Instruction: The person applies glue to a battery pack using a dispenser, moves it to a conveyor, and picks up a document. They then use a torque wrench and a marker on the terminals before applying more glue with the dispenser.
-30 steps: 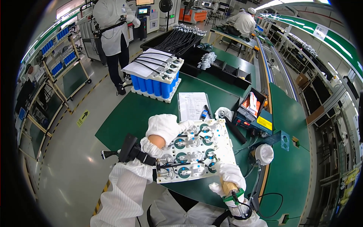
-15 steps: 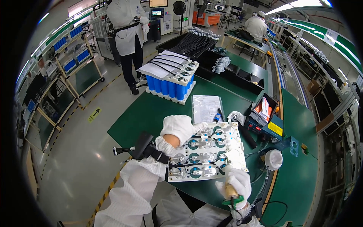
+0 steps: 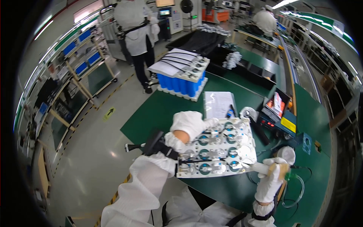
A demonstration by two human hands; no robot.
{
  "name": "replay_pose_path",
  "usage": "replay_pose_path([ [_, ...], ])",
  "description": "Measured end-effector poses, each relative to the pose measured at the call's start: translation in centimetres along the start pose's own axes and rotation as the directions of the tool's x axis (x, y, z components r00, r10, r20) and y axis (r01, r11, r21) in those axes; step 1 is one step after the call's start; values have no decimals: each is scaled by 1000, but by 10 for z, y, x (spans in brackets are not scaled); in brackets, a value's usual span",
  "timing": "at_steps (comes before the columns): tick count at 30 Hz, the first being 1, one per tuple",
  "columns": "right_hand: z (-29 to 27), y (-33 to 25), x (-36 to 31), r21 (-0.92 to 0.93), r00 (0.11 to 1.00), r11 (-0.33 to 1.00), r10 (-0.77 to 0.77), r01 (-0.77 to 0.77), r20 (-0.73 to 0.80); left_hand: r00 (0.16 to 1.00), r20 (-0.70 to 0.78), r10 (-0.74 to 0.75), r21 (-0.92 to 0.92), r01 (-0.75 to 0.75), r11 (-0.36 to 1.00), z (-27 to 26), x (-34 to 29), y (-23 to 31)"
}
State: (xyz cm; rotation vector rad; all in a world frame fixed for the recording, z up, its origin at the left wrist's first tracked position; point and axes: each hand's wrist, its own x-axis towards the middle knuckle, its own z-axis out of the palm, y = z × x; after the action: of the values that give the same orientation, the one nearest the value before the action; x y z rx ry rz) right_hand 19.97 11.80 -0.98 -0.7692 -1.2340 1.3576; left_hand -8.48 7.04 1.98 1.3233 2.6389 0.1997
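A white battery pack plate with round openings, metal tabs and black wires lies on the green table in front of me. My left hand, in a white glove, closes over the plate's far left corner. One finger stretches right along the far edge; the others are mostly hidden. My right hand, also gloved, is wrapped round a dispensing syringe with a tan section. A green fitting and a clear hose sit at its rear. The syringe's front end points left at the plate's near right corner; I cannot tell whether it touches.
Beyond the plate lie a paper sheet and a blue marker. A blue-celled battery pack stands farther back. On the right are a blue control box, a white cup and a loose hose. A person stands at the back left.
My right hand has swung right and away from me with the syringe, which now points left at the plate. My left hand keeps its place on the plate. The whole view has shifted slightly.
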Motion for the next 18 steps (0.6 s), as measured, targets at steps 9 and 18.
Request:
replay_pose_path([
  [9, 1, 5, 6, 244, 989, 959, 135, -146, 62, 999, -37, -34, 66, 36, 997, 8, 5, -4],
  [18, 2, 4, 0, 269, 986, 950, 136, -157, 94, 996, -88, 0, 61, 5, 998, 12, 3, -8],
])
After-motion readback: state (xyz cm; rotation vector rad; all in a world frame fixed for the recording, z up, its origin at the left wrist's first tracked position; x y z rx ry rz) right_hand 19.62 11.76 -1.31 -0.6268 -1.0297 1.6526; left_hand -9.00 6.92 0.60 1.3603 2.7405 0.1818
